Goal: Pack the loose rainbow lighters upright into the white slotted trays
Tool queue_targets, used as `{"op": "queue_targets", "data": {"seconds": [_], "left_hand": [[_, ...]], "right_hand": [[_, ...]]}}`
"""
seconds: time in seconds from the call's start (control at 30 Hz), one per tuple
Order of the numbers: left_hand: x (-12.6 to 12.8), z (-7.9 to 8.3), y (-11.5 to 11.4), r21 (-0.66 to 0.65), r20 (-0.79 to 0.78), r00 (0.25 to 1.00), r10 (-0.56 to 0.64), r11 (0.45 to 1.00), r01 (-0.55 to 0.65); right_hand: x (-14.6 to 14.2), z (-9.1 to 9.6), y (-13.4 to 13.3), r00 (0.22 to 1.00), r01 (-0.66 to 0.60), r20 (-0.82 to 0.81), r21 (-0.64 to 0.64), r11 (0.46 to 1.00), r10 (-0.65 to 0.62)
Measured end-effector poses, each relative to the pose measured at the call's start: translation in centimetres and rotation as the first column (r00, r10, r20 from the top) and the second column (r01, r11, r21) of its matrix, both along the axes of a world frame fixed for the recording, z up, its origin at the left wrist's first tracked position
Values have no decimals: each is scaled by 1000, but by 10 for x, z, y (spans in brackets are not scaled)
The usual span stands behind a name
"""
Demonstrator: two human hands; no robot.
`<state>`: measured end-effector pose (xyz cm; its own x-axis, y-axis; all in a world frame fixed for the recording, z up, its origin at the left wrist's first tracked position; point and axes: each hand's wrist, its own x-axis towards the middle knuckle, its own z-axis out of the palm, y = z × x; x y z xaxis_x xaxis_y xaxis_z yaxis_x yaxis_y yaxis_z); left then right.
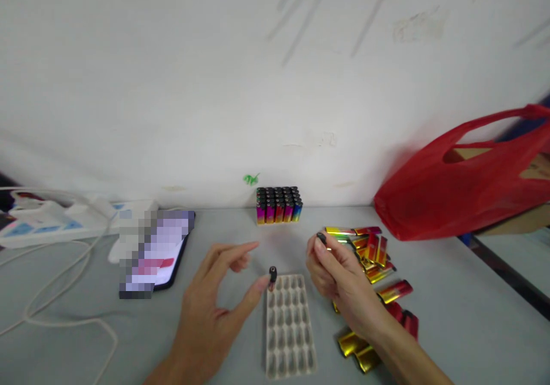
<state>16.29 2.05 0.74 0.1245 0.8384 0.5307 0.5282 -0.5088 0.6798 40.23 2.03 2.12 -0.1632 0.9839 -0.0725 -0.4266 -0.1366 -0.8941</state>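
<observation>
A pale moulded tray (290, 327) with rows of empty oval pockets lies on the grey table in front of me. One lighter (272, 277) stands upright in its far left corner pocket. My left hand (212, 310) hovers just left of that lighter, fingers spread, thumb tip almost touching it. My right hand (339, 279) is closed round another lighter (322, 239), whose black top pokes above my fingers. A loose pile of shiny red-and-gold lighters (373, 259) lies right of the tray, partly hidden behind my right hand.
A filled block of upright rainbow lighters (279, 204) stands by the wall. A phone (157, 253) lies to the left, beside a white power strip (51, 222) with trailing cables (64, 310). A red plastic bag (464, 184) sits at the right over a cardboard box.
</observation>
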Motion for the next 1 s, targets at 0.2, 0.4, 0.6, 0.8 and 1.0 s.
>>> {"op": "queue_targets", "data": {"seconds": [0.2, 0.4, 0.6, 0.8, 1.0], "left_hand": [[6, -13, -3, -209, -84, 977, -197, 962, 176], [4, -28, 3, -330, -54, 961, -272, 913, 240], [3, -31, 6, -342, -52, 965, -256, 913, 223], [4, -32, 7, -345, -58, 965, -256, 912, 222], [4, -34, 7, -325, -74, 966, -247, 922, 210]], "right_hand": [[-2, -3, -2, 993, -60, 94, -77, 995, 67], [-5, 4, -5, 996, -64, 55, -159, 985, 73], [-2, 4, -2, 978, -198, -97, -170, 965, 184], [-3, -7, -4, 950, -283, -181, -166, 944, 253], [-12, -5, -5, 971, -210, -159, -189, 959, 181]]}}
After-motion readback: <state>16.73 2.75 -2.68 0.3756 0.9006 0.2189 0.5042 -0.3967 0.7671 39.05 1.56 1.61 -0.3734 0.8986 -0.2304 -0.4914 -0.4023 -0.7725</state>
